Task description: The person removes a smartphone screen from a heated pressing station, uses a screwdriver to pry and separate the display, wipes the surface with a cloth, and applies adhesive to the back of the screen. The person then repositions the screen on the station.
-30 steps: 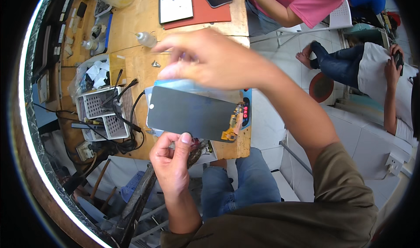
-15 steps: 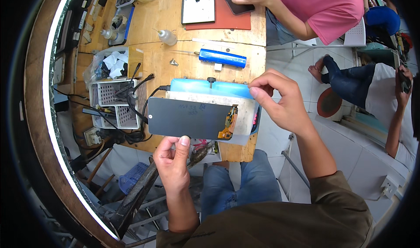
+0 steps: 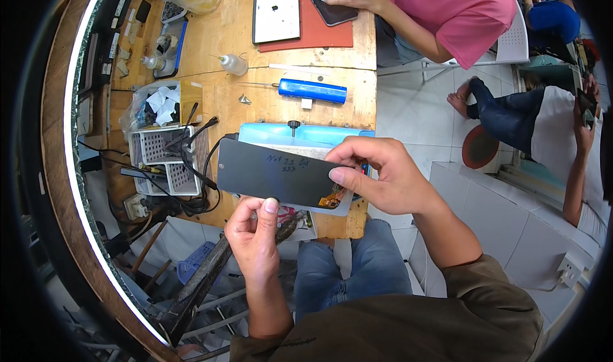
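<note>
A thin dark screen panel with handwriting and an orange flex cable at its right end is tilted, right end lower. My left hand pinches its bottom edge between thumb and index finger. My right hand grips the right end, thumb over the front, partly hiding the cable. Behind the panel sits a light blue machine with a black knob and a power cord. Beyond it lie a blue-handled tool with a thin metal tip and a small bottle.
White baskets with cables and a bag of scraps stand left on the wooden table. A person in pink handles a dark phone beside a white tablet on a red mat. Another person is at right.
My right hand has come down from the blue machine's top edge onto the panel's right end, and the panel has tilted. The person in pink now has white cloth under their hand.
</note>
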Motion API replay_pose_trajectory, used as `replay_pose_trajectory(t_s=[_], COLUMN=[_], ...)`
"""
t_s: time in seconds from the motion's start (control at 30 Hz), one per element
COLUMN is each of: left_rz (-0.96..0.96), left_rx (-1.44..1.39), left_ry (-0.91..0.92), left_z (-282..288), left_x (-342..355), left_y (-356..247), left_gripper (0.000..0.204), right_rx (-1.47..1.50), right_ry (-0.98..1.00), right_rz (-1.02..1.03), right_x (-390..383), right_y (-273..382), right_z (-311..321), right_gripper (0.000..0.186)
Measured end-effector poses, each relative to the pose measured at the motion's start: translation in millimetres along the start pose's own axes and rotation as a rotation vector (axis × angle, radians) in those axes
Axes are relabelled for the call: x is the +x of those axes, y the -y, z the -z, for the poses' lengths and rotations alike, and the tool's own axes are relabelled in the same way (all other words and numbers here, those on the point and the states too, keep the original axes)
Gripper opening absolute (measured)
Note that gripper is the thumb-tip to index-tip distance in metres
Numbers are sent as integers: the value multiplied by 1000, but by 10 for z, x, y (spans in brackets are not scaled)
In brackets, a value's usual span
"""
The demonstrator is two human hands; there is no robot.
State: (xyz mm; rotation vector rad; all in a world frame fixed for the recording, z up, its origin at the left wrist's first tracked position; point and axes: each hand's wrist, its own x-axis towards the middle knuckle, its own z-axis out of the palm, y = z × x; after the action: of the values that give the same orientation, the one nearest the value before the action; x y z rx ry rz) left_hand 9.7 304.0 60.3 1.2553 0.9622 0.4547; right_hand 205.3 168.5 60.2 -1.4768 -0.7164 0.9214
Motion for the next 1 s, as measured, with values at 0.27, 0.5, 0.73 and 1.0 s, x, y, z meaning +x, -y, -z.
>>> replay_pose_trajectory(t_s=[0.27,0.5,0.73,1.0], left_rz=[-15,-103,-111,-336], left_rx=[-73,-155,-171,642], left_ry=[-110,-263,-172,-5], left_z=[141,248,505,587], left_x=[55,73,-90,-415], left_y=[36,167,219,357], left_gripper=[18,24,28,17], right_rx=[-925,-997,-906,-622], right_ry=[-270,-143,-372,-653], right_rz=[787,763,444,-90], right_x=[-122,-283,-537,-1507], right_y=[-151,-305,-326,-987], right_z=[-117,-261,40,-33], right_gripper=[29,34,32,17])
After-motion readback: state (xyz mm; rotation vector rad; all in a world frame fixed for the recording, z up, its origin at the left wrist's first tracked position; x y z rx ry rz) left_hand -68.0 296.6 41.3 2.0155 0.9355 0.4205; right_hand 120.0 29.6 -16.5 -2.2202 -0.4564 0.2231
